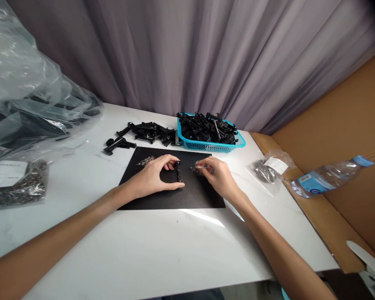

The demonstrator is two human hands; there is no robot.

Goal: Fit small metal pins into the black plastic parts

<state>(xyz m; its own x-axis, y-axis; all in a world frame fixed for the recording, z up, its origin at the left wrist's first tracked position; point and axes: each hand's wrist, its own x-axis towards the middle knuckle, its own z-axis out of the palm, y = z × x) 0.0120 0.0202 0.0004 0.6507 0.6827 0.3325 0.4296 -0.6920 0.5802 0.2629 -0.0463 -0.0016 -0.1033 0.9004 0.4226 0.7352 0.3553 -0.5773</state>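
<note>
My left hand (153,177) rests on a black mat (175,196) and pinches a small black plastic part (178,171) upright between thumb and fingers. My right hand (217,177) is closed in a pinch over a little heap of small metal pieces (196,168) on the mat, holding something thin and shiny that I cannot name. A second small heap of metal pieces (145,160) lies on the mat's far left corner.
A blue basket (211,146) full of black plastic parts stands behind the mat, with loose black parts (143,134) to its left. Clear plastic bags (28,116) pile up at left. A small bag of metal pieces (267,168) and a water bottle (328,177) lie at right, by cardboard (346,125).
</note>
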